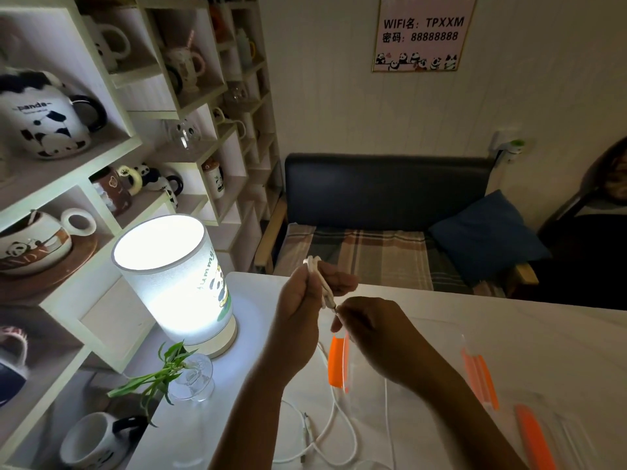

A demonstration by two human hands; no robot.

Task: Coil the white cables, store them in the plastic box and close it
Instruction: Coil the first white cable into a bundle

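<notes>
Above the white table my left hand [305, 300] grips a small coil of white cable [317, 271], whose loops stick out above the fingers. My right hand [369, 330] pinches the cable's plug end just below the coil. More loose white cable [342, 425] lies on the table under my forearms. The clear plastic box [437, 347] with orange latches [337, 362] stands open on the table beneath my right hand. Its lid with another orange latch [536, 435] lies to the right.
A lit table lamp [176, 283] stands at the table's left corner, with a small glass vase holding a green plant [190, 378] in front of it. Shelves of panda mugs fill the left wall. A dark sofa with a blue cushion [488, 232] is behind the table.
</notes>
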